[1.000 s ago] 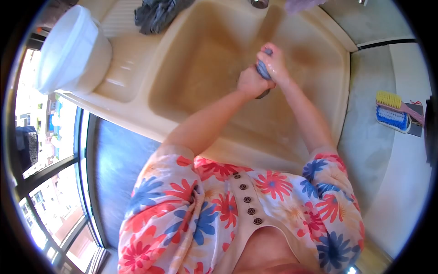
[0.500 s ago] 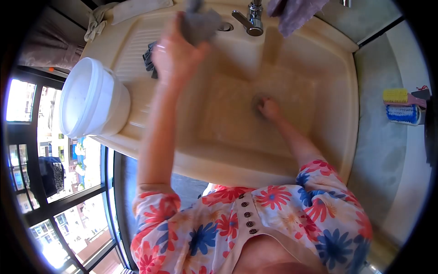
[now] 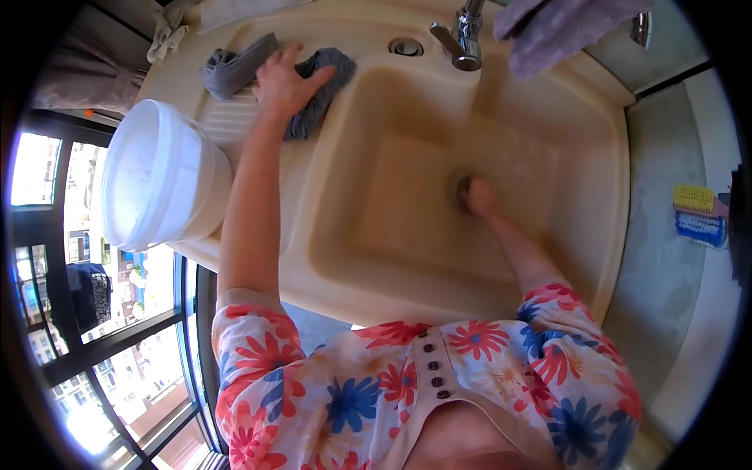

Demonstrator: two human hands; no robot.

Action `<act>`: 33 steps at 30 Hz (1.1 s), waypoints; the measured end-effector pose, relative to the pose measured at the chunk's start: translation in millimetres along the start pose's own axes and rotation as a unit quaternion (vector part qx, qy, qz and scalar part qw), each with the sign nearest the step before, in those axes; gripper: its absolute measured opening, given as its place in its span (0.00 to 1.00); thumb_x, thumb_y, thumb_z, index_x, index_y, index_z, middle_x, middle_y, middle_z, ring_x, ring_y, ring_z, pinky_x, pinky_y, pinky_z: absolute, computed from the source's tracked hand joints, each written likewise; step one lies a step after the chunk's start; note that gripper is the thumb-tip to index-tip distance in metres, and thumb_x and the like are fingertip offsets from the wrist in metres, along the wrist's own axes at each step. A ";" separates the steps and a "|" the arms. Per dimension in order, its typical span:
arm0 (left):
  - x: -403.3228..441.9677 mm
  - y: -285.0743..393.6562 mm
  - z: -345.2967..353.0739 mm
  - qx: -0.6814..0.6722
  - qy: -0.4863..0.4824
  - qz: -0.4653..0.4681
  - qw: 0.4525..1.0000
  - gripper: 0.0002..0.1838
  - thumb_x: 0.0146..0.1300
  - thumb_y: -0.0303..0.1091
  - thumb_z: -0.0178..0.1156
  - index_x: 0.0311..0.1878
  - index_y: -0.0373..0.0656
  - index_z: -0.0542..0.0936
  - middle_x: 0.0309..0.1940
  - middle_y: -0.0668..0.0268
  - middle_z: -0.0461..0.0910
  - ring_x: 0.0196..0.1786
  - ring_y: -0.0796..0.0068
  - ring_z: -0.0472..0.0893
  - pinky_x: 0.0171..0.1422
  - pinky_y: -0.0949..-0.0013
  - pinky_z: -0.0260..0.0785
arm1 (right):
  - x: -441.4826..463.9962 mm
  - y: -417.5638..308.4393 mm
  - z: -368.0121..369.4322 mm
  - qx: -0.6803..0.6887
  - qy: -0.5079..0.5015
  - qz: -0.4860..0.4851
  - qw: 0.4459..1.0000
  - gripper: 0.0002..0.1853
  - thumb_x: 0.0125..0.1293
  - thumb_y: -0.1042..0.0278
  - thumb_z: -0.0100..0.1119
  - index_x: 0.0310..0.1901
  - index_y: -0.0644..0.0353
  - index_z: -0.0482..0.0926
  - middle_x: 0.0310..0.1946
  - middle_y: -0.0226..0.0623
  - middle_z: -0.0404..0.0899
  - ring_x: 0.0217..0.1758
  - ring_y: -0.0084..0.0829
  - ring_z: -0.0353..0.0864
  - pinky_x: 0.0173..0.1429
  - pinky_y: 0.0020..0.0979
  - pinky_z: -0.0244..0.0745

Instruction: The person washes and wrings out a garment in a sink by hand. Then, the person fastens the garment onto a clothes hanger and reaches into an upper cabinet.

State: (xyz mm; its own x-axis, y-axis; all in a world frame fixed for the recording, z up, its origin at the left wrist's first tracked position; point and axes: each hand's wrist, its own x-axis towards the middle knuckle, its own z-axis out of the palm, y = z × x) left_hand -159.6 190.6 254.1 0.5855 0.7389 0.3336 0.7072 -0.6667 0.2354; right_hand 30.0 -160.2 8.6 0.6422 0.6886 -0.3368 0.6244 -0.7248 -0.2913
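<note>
My left hand [image 3: 283, 84] is open over the ribbed drainboard, its fingers spread between two grey cloths. A wrung grey cloth [image 3: 235, 69] lies to its left, near the fingertips. The other dark grey cloth [image 3: 319, 90] lies to its right, partly covered by the thumb. Down in the beige sink [image 3: 352, 258], my right hand [image 3: 478, 195] is at the round drain [image 3: 460, 186], its fingers closed and pointing into it. What those fingers grip, if anything, is hidden.
A white bucket [image 3: 164, 176] stands on the left drainboard edge. The chrome faucet [image 3: 466, 47] is behind the sink, beside a hanging purple cloth [image 3: 560, 31]. A yellow brush [image 3: 693, 199] and a blue brush [image 3: 699, 229] are at the right wall.
Both hands were wringing a grey cloth over the sink. My left hand carried it to the drainboard and let it go, while my right hand moved down to the drain.
</note>
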 end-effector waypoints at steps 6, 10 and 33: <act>-20.3 -4.2 21.0 -0.112 -0.022 -0.026 0.993 0.31 0.45 0.59 0.58 0.49 0.48 0.77 0.45 0.53 0.76 0.51 0.54 0.72 0.55 0.58 0.62 | -31.0 26.4 -52.2 0.644 -0.153 0.199 0.723 0.13 0.55 0.57 0.58 0.35 0.58 0.76 0.27 0.36 0.79 0.26 0.33 0.78 0.30 0.35 0.72; -35.2 -1.2 7.9 -0.218 -0.069 -0.085 0.970 0.28 0.47 0.57 0.57 0.43 0.43 0.77 0.40 0.52 0.77 0.45 0.51 0.74 0.50 0.58 0.64 | -44.5 27.3 -67.1 0.641 -0.174 0.116 0.739 0.13 0.59 0.55 0.54 0.34 0.56 0.75 0.23 0.31 0.76 0.20 0.26 0.74 0.22 0.26 0.67; -46.3 -7.5 32.5 -0.179 0.091 -0.077 0.977 0.27 0.48 0.60 0.54 0.38 0.46 0.81 0.35 0.54 0.79 0.40 0.51 0.76 0.46 0.57 0.67 | 54.2 -240.8 -198.3 0.122 0.317 -0.326 0.882 0.14 0.53 0.69 0.56 0.43 0.61 0.73 0.37 0.47 0.76 0.44 0.45 0.75 0.45 0.42 0.71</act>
State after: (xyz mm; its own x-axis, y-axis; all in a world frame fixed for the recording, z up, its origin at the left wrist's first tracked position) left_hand -179.2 164.5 207.2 0.3799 0.8247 0.4189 0.5781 -0.5653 0.5884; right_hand 2.6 56.3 238.1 0.3505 0.7789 0.5200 0.8882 -0.1003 -0.4484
